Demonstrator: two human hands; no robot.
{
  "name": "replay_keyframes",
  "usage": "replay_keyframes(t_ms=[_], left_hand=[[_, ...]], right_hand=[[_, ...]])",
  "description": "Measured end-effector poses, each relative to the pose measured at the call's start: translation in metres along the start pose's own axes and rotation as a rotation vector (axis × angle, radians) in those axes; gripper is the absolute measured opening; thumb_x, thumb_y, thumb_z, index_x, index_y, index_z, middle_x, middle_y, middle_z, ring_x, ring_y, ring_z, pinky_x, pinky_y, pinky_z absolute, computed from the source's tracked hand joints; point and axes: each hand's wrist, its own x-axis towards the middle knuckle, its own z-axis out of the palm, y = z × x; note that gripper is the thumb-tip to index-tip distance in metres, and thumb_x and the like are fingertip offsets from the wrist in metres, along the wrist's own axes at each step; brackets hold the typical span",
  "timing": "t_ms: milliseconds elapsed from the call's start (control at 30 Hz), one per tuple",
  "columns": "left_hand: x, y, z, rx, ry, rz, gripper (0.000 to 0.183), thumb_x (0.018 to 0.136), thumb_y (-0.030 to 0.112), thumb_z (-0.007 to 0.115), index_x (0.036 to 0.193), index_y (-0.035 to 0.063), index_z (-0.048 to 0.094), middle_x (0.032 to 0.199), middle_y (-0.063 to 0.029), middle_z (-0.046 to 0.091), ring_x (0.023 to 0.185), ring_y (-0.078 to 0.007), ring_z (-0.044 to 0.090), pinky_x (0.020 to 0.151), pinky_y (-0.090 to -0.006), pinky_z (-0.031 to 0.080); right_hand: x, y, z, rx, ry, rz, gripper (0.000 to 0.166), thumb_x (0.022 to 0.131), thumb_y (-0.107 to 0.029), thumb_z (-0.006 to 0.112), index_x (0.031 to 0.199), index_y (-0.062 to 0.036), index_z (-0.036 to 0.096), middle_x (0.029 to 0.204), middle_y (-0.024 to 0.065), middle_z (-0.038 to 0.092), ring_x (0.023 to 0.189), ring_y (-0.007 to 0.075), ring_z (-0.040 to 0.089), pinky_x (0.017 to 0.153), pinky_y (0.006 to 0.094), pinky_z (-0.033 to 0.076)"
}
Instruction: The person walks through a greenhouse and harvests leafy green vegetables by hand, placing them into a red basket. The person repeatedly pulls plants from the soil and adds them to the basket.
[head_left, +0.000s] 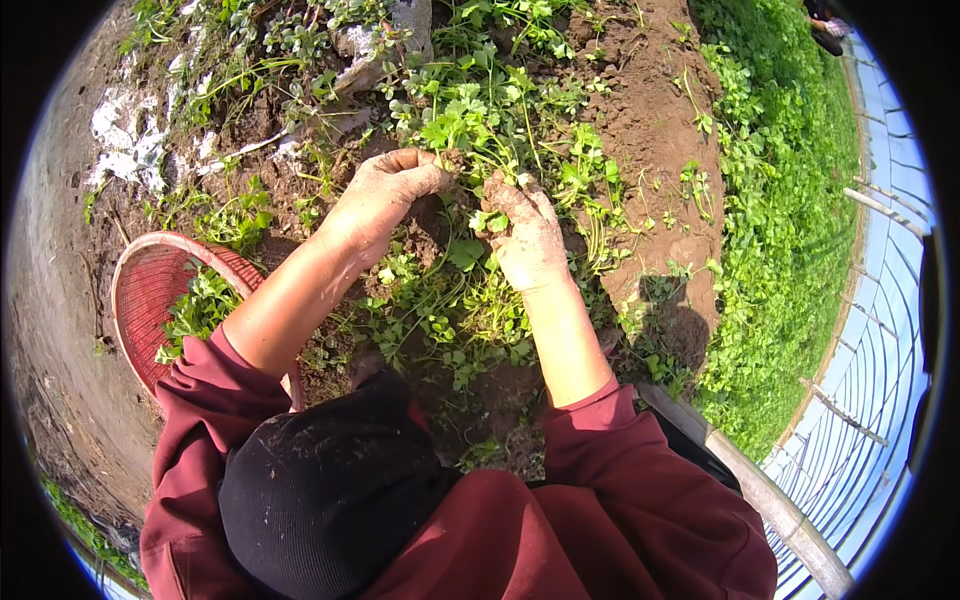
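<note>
Thumb and forefinger of my left hand (394, 195) pinch a soil-caked root clump (452, 160) of a green leafy plant (461, 127) that looks like celery or a similar herb. My right hand (531, 240), dusted with dirt, has its fingers curled around small green leaves (491, 221) just to the right of the clump. How many stems it holds is hidden by the fingers. Below and between both hands lie tangled green plants (450, 315) on brown soil. Left of my left forearm, a red woven basket (139, 300) leans tilted, with leafy greens (202, 307) inside.
Bare soil (645, 112) runs to the right, bordered by a dense green crop bed (780, 225). A bamboo pole (780, 510) stands by my right side. White plastic-like scraps (127, 142) lie at upper left. Another person (829, 28) is partly visible at the top right.
</note>
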Motion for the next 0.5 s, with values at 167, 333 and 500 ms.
replay_keyframes(t_ms=[167, 333, 500], left_hand=[[-0.029, 0.017, -0.024, -0.307, -0.032, 0.017, 0.009, 0.087, 0.01, 0.063, 0.096, 0.0095, 0.061, 0.092, 0.0001, 0.065, 0.081, -0.011, 0.063, 0.074, -0.0287, 0.054], [-0.039, 0.006, -0.029, -0.253, 0.06, -0.162, 0.018, 0.089, 0.005, 0.058, 0.107, 0.0081, 0.06, 0.088, 0.0029, 0.064, 0.074, -0.0071, 0.061, 0.061, -0.0197, 0.05], [-0.048, -0.002, -0.038, -0.382, -0.014, -0.173, 0.016, 0.089, 0.014, 0.059, 0.103, 0.0079, 0.06, 0.085, 0.0008, 0.064, 0.071, -0.0095, 0.061, 0.062, -0.0233, 0.051]], right_hand=[[-0.027, -0.044, -0.024, -0.497, -0.418, 0.144, 0.04, 0.081, -0.024, 0.069, 0.116, -0.0077, 0.057, 0.099, 0.0096, 0.065, 0.09, 0.0235, 0.064, 0.078, 0.0377, 0.052], [-0.022, -0.106, -0.016, -1.802, 0.092, -0.048, 0.046, 0.077, -0.029, 0.066, 0.12, -0.0154, 0.059, 0.121, 0.0167, 0.058, 0.11, 0.0287, 0.057, 0.094, 0.0399, 0.044], [0.037, -0.1, 0.028, -1.95, 0.238, -0.501, 0.041, 0.078, -0.036, 0.067, 0.112, -0.0149, 0.063, 0.109, 0.0156, 0.064, 0.1, 0.0295, 0.061, 0.088, 0.0403, 0.047]])
